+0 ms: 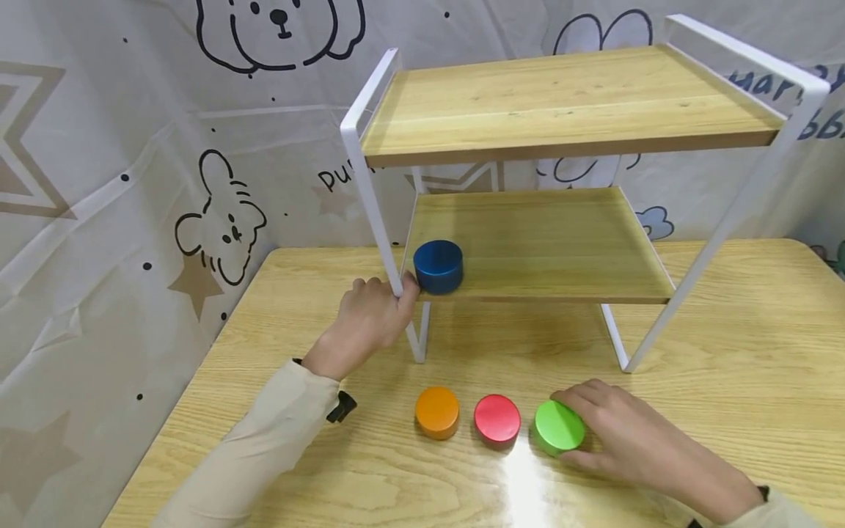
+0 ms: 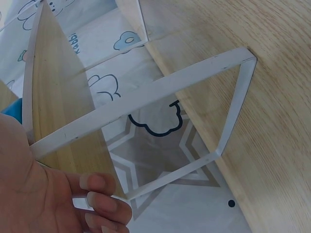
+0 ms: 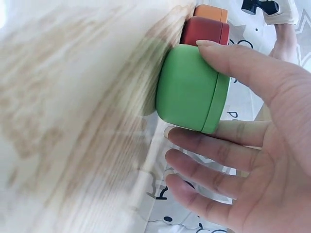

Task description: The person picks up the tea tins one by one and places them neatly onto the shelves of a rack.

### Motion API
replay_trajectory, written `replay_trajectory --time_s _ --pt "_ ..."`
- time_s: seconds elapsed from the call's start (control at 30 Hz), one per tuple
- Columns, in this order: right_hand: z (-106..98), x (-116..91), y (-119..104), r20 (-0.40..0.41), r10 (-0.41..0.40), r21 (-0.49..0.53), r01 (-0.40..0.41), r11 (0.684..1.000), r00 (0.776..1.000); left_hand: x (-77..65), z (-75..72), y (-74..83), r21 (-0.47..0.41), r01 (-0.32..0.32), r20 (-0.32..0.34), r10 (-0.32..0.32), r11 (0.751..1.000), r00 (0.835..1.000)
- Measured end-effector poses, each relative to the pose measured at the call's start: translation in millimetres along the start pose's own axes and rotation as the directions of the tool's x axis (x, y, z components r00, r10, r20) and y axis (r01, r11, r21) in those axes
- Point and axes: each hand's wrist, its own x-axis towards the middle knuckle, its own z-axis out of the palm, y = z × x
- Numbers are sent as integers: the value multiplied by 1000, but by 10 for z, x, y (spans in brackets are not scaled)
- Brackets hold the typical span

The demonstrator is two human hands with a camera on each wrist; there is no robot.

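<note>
A two-tier wooden shelf rack (image 1: 568,99) with white metal side frames stands on the table. My left hand (image 1: 378,312) holds its front left post (image 2: 121,103) at the height of the lower board, the thumb beside a round dark blue tin (image 1: 439,268) on that board's front left corner. In front of the rack, an orange tin (image 1: 437,412), a red tin (image 1: 497,420) and a green tin (image 1: 558,427) stand in a row. My right hand (image 1: 627,436) pinches the green tin between thumb and index finger. The other fingers are spread below it in the right wrist view.
The wooden table (image 1: 317,469) extends to both sides of the rack. A pale cloth (image 1: 105,257) printed with cartoon animals and stars hangs behind and to the left. The rack's right front leg (image 1: 650,339) rises beyond the right hand.
</note>
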Motion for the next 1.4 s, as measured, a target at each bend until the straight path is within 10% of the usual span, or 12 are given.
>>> replay_trajectory --time_s 1.4 --pt "-31 53 -55 -95 -18 9 19 1000 995 -1 8 -3 -9 -25 5 25 1000 1000"
